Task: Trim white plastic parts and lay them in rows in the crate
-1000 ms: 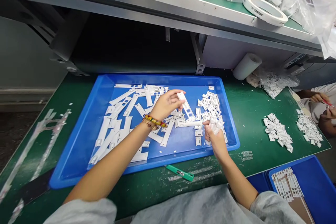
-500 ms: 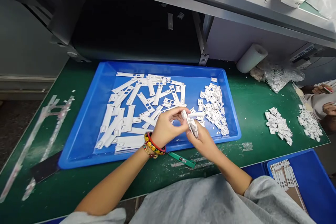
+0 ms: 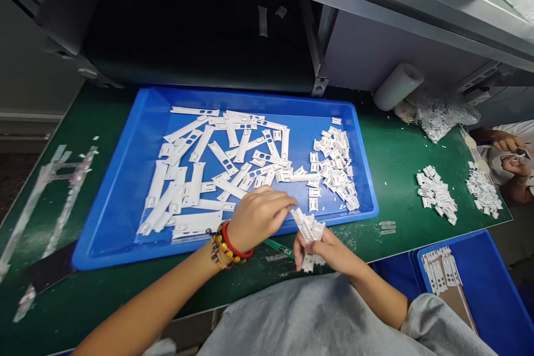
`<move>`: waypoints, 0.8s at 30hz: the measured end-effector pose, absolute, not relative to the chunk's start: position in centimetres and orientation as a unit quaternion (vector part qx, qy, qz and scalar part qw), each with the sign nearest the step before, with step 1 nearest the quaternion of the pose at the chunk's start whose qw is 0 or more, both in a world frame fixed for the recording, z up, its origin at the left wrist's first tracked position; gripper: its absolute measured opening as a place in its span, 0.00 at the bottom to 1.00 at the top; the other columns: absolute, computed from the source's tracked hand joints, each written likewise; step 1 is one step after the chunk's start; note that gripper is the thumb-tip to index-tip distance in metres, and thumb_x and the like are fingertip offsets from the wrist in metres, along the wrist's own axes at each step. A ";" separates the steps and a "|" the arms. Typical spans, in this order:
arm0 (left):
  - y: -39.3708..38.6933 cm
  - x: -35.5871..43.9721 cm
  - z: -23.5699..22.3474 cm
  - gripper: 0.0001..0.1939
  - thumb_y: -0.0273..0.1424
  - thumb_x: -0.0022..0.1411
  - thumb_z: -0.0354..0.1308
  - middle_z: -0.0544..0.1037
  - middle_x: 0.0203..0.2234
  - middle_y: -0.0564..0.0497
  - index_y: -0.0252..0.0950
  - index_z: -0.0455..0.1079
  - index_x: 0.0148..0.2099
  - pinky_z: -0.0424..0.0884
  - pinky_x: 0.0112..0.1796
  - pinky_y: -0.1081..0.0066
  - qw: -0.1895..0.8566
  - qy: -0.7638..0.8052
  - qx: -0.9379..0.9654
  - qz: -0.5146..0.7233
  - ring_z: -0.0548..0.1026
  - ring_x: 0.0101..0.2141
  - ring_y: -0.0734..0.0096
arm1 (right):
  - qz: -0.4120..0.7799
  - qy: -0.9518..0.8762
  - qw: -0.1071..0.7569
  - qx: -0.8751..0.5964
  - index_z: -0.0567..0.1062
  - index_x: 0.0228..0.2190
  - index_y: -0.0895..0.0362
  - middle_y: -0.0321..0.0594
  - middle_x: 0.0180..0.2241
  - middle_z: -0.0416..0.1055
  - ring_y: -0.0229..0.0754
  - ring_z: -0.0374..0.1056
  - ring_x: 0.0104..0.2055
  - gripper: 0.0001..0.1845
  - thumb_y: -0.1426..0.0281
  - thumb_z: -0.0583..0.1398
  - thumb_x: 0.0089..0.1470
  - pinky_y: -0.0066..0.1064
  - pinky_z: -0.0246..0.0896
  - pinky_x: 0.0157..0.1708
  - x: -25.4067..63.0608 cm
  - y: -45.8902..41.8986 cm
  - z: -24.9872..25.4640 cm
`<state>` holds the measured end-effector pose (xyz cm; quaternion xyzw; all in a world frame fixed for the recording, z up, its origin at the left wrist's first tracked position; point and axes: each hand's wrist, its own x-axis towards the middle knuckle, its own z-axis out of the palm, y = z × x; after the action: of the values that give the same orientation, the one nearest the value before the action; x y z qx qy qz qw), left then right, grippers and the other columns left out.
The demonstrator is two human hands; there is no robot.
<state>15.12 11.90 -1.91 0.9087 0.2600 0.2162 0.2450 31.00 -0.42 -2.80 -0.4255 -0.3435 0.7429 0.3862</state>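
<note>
My right hand [image 3: 323, 250] grips a small bunch of white plastic strip pieces [image 3: 308, 236] just past the front rim of a blue plastic tray [image 3: 225, 94]. My left hand [image 3: 258, 218], wearing beaded bracelets, hovers over that rim with curved fingers beside the bunch, holding nothing visible. Long white plastic strips [image 3: 179, 189] lie scattered in the tray, and a heap of small white pieces [image 3: 334, 167] sits at its right. A green utility knife [image 3: 277, 246] on the mat is partly hidden by my left wrist.
The green mat [image 3: 396, 178] holds two piles of white pieces [image 3: 436, 194] [image 3: 484, 192] and a bag of pieces [image 3: 442, 119]. A co-worker's hands [image 3: 511, 150] work at the right. A blue crate [image 3: 479, 289] stands at lower right, below a metal shelf edge [image 3: 375, 5].
My hands have moved toward me to the tray's front rim. The left hand has let go of the white pieces, and the right hand now holds them alone. The view has tilted downward.
</note>
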 end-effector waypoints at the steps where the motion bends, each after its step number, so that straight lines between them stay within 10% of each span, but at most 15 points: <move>1: 12.9 15.7 -2.4 0.15 0.23 0.63 0.47 0.81 0.33 0.50 0.37 0.75 0.41 0.71 0.37 0.66 0.243 0.265 0.915 0.183 0.77 0.34 0.66 | 0.752 -0.323 0.395 -0.416 0.65 0.28 0.56 0.35 0.26 0.70 0.36 0.66 0.26 0.02 0.70 0.55 0.48 0.29 0.62 0.29 31.3 -0.4 -2.9; 6: 17.2 19.2 -5.3 0.13 0.21 0.56 0.56 0.77 0.44 0.35 0.30 0.73 0.45 0.69 0.47 0.55 0.213 0.316 0.924 0.013 0.73 0.48 0.48 | 0.710 -0.284 0.448 -0.462 0.68 0.37 0.56 0.32 0.26 0.68 0.30 0.57 0.19 0.13 0.71 0.56 0.45 0.25 0.52 0.20 32.6 -0.5 -3.0; 12: 18.9 19.1 -6.7 0.14 0.26 0.58 0.53 0.80 0.35 0.44 0.34 0.72 0.46 0.72 0.40 0.63 0.277 0.349 0.895 0.006 0.78 0.38 0.58 | 0.646 -0.258 0.514 -0.502 0.64 0.31 0.55 0.27 0.21 0.59 0.27 0.48 0.16 0.12 0.64 0.62 0.50 0.24 0.43 0.17 33.3 -0.8 -3.7; 17: 19.7 17.0 -5.5 0.20 0.40 0.63 0.46 0.78 0.23 0.49 0.33 0.74 0.36 0.71 0.32 0.69 0.618 0.289 0.731 0.006 0.75 0.25 0.68 | 0.595 -0.259 0.547 -0.529 0.60 0.27 0.53 0.24 0.18 0.53 0.28 0.45 0.16 0.19 0.58 0.64 0.49 0.23 0.42 0.16 34.6 0.2 -3.9; 21: 19.8 16.3 -5.1 0.26 0.48 0.62 0.47 0.71 0.16 0.52 0.35 0.74 0.26 0.68 0.32 0.69 0.685 0.296 0.666 0.011 0.70 0.22 0.70 | 0.464 -0.351 0.494 -0.646 0.68 0.29 0.55 0.31 0.21 0.64 0.34 0.58 0.20 0.14 0.58 0.62 0.51 0.27 0.56 0.21 35.4 1.6 -3.3; 24: 19.5 16.2 -5.1 0.29 0.52 0.60 0.48 0.65 0.12 0.54 0.36 0.71 0.20 0.67 0.34 0.69 0.688 0.275 0.672 -0.007 0.67 0.21 0.70 | 0.321 -0.464 0.434 -0.702 0.74 0.39 0.57 0.44 0.39 0.75 0.46 0.71 0.41 0.16 0.60 0.62 0.52 0.36 0.66 0.42 35.4 3.0 -3.2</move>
<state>16.23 19.52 -5.07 0.6715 0.2745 -0.0075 0.6882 35.40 3.01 -3.24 -0.7017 -0.4644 0.3212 0.4345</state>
